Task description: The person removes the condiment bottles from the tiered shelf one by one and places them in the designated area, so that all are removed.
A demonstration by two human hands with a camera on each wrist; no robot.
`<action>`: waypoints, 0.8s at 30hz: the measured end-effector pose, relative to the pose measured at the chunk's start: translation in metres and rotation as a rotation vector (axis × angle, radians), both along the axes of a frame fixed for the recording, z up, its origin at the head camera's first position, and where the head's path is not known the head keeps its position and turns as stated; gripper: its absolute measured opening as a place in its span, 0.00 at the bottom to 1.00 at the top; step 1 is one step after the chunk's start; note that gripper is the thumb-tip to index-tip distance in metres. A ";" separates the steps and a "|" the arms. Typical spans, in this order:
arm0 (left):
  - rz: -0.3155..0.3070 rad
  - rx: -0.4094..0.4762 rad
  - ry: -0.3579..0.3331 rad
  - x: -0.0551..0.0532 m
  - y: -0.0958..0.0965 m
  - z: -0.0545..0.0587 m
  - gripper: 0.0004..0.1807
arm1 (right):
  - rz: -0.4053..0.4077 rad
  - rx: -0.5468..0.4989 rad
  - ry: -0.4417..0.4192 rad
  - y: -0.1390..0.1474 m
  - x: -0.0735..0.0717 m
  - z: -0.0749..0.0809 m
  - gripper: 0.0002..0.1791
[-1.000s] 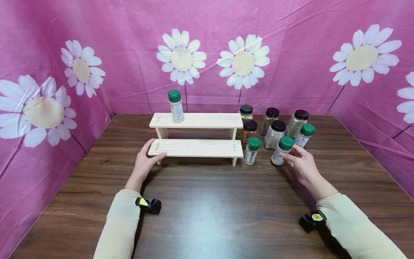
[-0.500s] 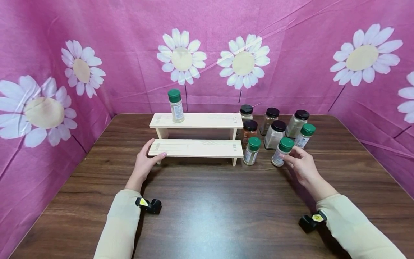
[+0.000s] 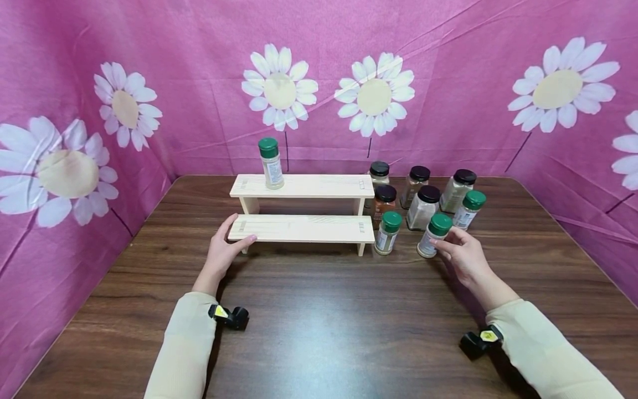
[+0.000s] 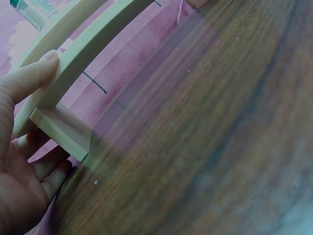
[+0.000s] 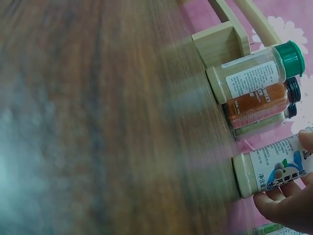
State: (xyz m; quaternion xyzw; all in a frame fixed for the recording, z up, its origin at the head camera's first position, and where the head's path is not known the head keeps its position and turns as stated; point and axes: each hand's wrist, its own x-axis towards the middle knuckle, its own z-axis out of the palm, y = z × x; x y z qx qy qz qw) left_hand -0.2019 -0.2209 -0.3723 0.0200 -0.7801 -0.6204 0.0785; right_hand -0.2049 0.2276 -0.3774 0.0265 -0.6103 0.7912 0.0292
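Observation:
A two-tier wooden spice rack (image 3: 304, 228) stands on the table. At the left end of its lower tier, my left hand (image 3: 224, 249) grips the board, thumb over the front edge and fingers round the end, as the left wrist view also shows. My right hand (image 3: 466, 255) pinches a green-capped spice jar (image 3: 428, 243) between thumb and fingers. That jar is upright, its labelled side facing the right wrist camera, its base at the table surface. Another green-capped jar (image 3: 386, 239) stands just right of the rack. On the upper tier, toward the left, is a third green-capped jar (image 3: 273, 170).
Behind the held jar stand several black-capped jars, including a white-filled one (image 3: 422, 211) and a reddish one (image 3: 382, 208). A green-capped jar (image 3: 466, 213) is close to my right fingers. Pink flowered cloth (image 3: 319, 144) borders the brown table (image 3: 309, 310) at the back and sides.
The jar in my right hand has shifted very slightly toward me. My left hand and the rack stay where they were.

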 end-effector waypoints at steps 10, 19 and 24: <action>0.005 0.008 -0.006 -0.007 -0.006 -0.010 0.40 | 0.007 0.012 -0.002 0.000 0.001 -0.001 0.16; 0.013 -0.015 0.018 -0.015 -0.011 -0.025 0.41 | 0.037 -0.019 -0.008 0.002 0.000 0.000 0.14; 0.016 -0.022 0.019 -0.015 -0.011 -0.025 0.41 | 0.021 0.048 -0.004 0.014 -0.014 -0.016 0.14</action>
